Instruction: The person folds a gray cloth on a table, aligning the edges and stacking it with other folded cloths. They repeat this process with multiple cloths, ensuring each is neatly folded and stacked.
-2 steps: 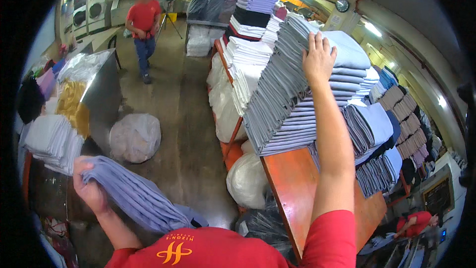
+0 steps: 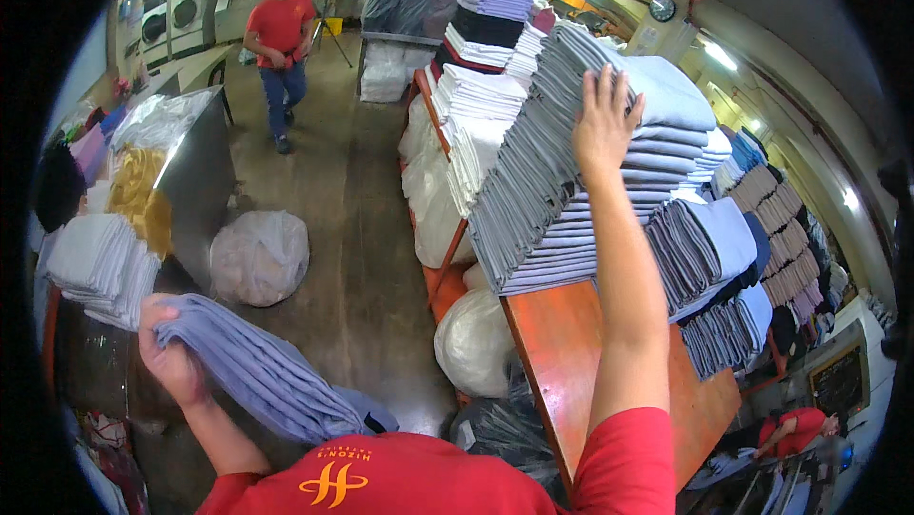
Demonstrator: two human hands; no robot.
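My left hand (image 2: 173, 348) is closed around one end of a bundle of folded grey-blue cloths (image 2: 262, 363), which slopes down against my chest. Its layers hang loosely side by side. My right arm reaches out to a tall stack of folded grey cloths (image 2: 543, 148), and my right hand (image 2: 606, 125) lies on its upper side with the fingers spread. That stack leans, with its many folded edges fanned toward the left. It rests at the far end of an orange-brown wooden table (image 2: 562, 334).
White folded cloths (image 2: 476, 106) stand beyond the grey stack. More dark grey cloths (image 2: 700, 248) lie to the right. Wrapped plastic bundles (image 2: 259, 258) sit on the floor at left and under the table. A person in red (image 2: 281, 29) is in the aisle; another (image 2: 795, 429) bends at lower right.
My right hand has shifted slightly left on the grey stack, its fingers a little more apart. The person in the aisle has taken part of a step. My left hand still grips the bundle.
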